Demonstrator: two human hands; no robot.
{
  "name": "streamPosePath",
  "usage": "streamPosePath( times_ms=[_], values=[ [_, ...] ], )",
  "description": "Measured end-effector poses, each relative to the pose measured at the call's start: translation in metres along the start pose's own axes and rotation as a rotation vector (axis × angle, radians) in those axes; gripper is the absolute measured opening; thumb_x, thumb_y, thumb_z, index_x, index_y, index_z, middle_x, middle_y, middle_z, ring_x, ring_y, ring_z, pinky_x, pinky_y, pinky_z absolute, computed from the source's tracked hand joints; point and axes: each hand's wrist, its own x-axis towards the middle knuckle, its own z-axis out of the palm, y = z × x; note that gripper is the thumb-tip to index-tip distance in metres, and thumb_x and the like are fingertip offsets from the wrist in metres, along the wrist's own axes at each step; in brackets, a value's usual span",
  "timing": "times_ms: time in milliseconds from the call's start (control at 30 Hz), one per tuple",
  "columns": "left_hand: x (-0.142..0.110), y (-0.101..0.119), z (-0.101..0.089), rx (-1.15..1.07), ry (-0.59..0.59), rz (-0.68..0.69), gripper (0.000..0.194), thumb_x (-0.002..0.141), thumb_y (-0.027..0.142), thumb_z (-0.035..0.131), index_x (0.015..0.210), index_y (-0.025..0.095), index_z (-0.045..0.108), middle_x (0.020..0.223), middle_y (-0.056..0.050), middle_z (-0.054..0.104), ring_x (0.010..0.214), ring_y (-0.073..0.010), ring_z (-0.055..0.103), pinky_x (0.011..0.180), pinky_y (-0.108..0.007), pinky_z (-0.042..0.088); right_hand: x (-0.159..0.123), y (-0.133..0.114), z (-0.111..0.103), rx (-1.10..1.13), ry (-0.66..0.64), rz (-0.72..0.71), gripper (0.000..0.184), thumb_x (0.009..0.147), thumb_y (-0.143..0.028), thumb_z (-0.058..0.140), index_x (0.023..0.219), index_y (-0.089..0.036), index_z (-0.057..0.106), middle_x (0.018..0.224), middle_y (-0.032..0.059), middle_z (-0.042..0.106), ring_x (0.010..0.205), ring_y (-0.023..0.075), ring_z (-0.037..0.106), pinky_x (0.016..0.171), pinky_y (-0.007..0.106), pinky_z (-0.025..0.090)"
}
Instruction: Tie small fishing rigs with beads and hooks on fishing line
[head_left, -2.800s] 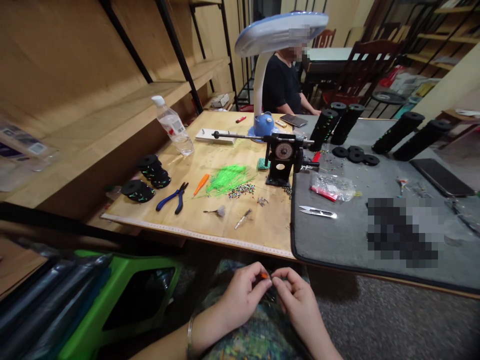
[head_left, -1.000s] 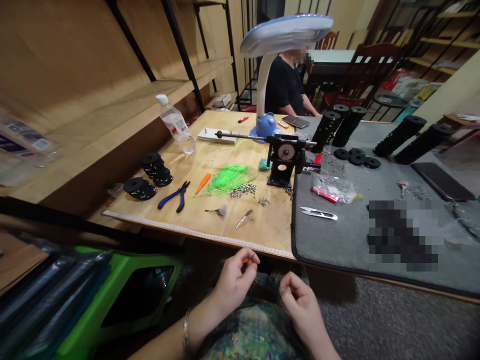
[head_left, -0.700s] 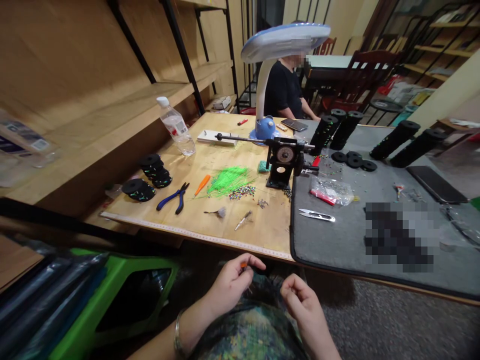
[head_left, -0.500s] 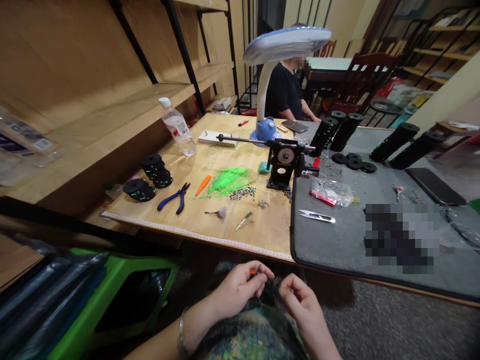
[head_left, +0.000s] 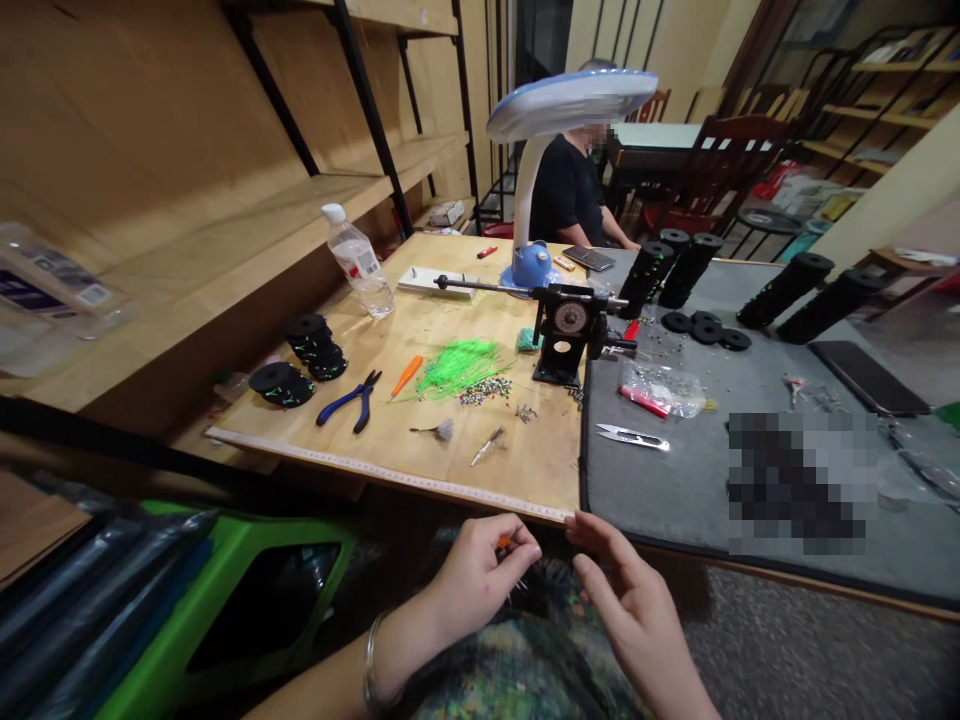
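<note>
Above my lap, near the table's front edge, my left hand [head_left: 484,572] is closed in a pinch. A small orange piece [head_left: 504,541] shows between its thumb and fingers, with thin pale ends poking out below; its kind is hard to make out. Beside it, my right hand [head_left: 637,590] is open, thumb and fingers apart, with nothing visible in it. On the wooden table [head_left: 390,440] ahead lie bright green strands [head_left: 461,368], small coloured beads [head_left: 486,390], blue-handled pliers [head_left: 351,402], an orange-handled tool [head_left: 407,376] and a small feathery piece [head_left: 442,430].
A black hand-crank winder [head_left: 564,335] stands mid-table before a blue-white lamp [head_left: 574,105]. Thread snips [head_left: 632,437] lie on the grey mat [head_left: 660,500], with black foam spools [head_left: 787,288] behind. A water bottle [head_left: 360,265] stands left. A person [head_left: 566,185] sits beyond.
My right hand has opened, its fingers spreading from a pinch, and has shifted slightly right. My left hand keeps its pinch on the orange piece.
</note>
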Motion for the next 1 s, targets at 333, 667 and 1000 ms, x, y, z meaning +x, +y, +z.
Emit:
streamPosePath(
  times_ms=[333, 667, 1000],
  values=[
    [0.002, 0.008, -0.001, 0.159, 0.004, 0.136, 0.018, 0.085, 0.021, 0.054, 0.069, 0.016, 0.061, 0.065, -0.001, 0.061, 0.062, -0.0134, 0.054, 0.060, -0.023, 0.038, 0.009, 0.008, 0.029, 0.065, -0.216, 0.023, 0.021, 0.089, -0.036, 0.055, 0.084, -0.017, 0.061, 0.062, -0.0023, 0.057, 0.057, 0.0133, 0.052, 0.054, 0.022, 0.040],
    [0.054, 0.031, 0.012, 0.623, 0.177, 0.249, 0.030, 0.086, 0.017, 0.045, 0.116, 0.015, 0.051, 0.109, -0.014, 0.057, 0.103, -0.0277, 0.054, 0.090, -0.040, 0.044, 0.012, 0.018, 0.007, 0.272, 0.038, 0.194, 0.047, 0.071, -0.064, 0.067, 0.069, -0.017, 0.059, 0.046, -0.0076, 0.041, 0.044, 0.0092, 0.034, 0.044, 0.021, 0.026],
    [0.094, 0.044, 0.023, 0.612, 0.195, 0.321, 0.074, 0.077, 0.032, 0.069, 0.138, 0.013, 0.032, 0.146, -0.023, 0.033, 0.134, -0.0375, 0.032, 0.106, -0.049, 0.032, 0.009, 0.041, 0.016, 0.434, -0.011, 0.321, 0.055, 0.058, -0.071, 0.072, 0.064, -0.019, 0.055, 0.041, -0.0111, 0.030, 0.040, 0.0055, 0.023, 0.041, 0.019, 0.017]
  ],
)
